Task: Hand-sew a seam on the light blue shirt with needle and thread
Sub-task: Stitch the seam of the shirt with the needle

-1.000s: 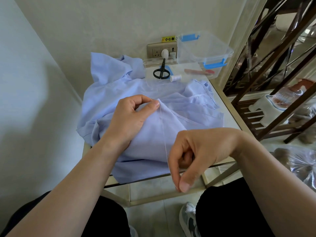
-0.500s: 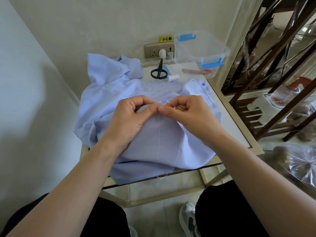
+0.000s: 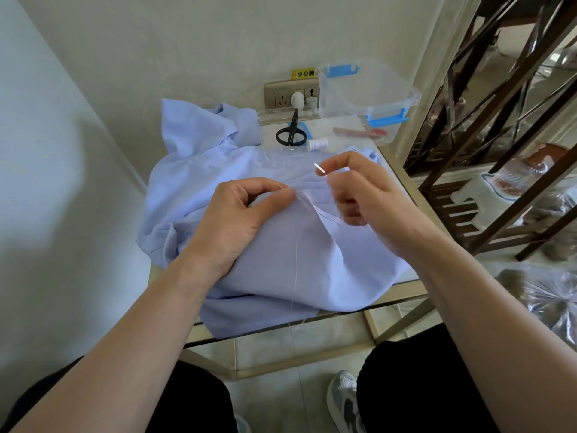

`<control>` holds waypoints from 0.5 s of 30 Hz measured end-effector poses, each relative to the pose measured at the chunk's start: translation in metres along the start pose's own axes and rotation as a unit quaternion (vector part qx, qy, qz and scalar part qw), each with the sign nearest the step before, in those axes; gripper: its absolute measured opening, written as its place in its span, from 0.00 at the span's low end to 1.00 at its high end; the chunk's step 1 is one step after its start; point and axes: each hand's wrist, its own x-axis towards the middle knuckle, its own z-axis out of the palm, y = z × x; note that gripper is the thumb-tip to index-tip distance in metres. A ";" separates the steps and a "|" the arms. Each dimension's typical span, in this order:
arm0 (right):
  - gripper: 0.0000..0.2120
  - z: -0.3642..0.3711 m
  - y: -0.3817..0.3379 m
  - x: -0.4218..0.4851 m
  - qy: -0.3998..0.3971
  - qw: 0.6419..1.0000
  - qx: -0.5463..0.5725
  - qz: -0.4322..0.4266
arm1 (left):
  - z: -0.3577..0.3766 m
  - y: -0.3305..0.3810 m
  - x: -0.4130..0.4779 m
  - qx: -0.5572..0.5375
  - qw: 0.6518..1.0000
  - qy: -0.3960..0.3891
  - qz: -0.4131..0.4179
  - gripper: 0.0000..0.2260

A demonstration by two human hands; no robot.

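Your right hand (image 3: 359, 195) is pinching the needle (image 3: 320, 168) just above the shirt (image 3: 299, 260), which is lying bunched on the surface (image 3: 394, 170). Left hand (image 3: 237, 220) fingers are pinching the seam fold (image 3: 299, 198). Fabric's looking soft, limp, light, so you're gripping close beside the stitch. The thread (image 3: 296, 254) is thin, likely tangling.

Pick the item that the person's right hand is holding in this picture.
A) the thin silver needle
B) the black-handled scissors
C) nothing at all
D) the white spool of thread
A: the right hand pinches the thin silver needle above the light blue shirt, while the black-handled scissors and the white spool of thread lie beyond the shirt.
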 end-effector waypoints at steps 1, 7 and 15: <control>0.06 -0.003 0.001 0.002 0.013 1.000 0.022 0.002 | 0.000 0.000 0.000 0.000 1.000 -0.003 -0.001 0.04; 0.04 -0.010 -0.002 0.001 0.001 0.998 0.010 -0.066 | 0.000 0.002 -0.003 0.013 0.999 -0.040 0.014 0.05; 0.09 -0.003 0.000 0.002 -0.151 0.987 0.047 -0.004 | 0.000 0.003 -0.006 0.010 0.997 -0.075 0.025 0.05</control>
